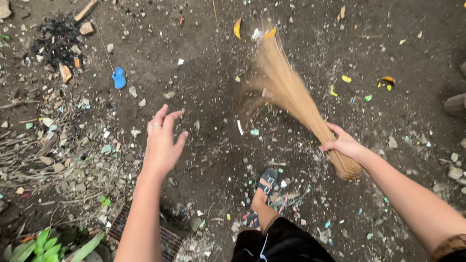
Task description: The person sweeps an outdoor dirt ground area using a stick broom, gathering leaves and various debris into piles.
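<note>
Our right hand (342,143) grips a straw broom (291,97) over littered dark dirt (208,73); left of the broom, our left hand (161,143) hangs spread and empty above the dirt.

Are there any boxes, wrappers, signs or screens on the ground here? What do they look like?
No boxes, signs or screens show.
Litter bits: tiny green, white and blue scraps scattered over the dirt; too small to tell if any are wrappers.
Blue piece: small, rounded plastic thing at upper left; no label visible.
</note>
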